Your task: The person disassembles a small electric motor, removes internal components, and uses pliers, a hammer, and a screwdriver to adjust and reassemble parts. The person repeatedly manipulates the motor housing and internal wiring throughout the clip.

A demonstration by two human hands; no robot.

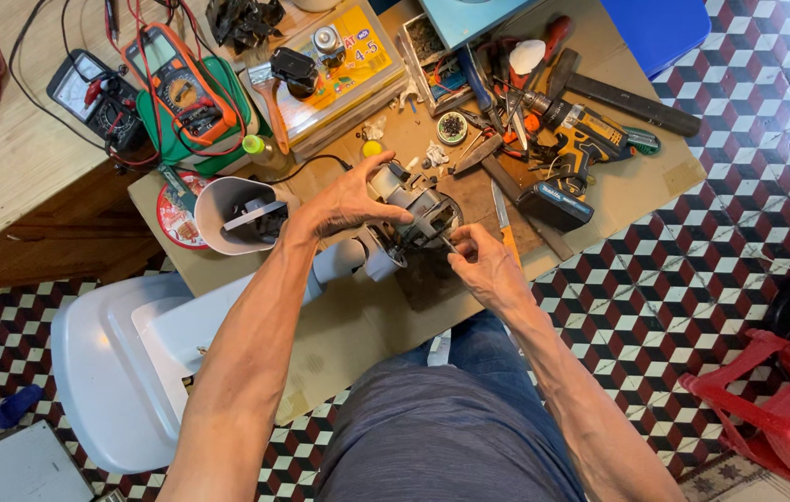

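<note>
Near the middle of the frame, on a sheet of brown cardboard: a small grey motor with a round face and a white neck running down-left toward a white plastic base at lower left. Left hand closed over the top of the motor, thumb and fingers wrapped around it. Right hand just right of the motor, fingertips pinched on a thin dark tool or wire touching the motor's face; which of the 2, cannot tell. White cup-shaped cover left of the left hand, lying open side up. Upper left: orange multimeter with red leads on a green box, a black meter beside it. Upper middle: yellow box and a paintbrush. Upper right: yellow-black cordless drill among loose screwdrivers, a small round tin of screws just left of them. Red plastic stool at lower right on the patterned tile floor.
</note>
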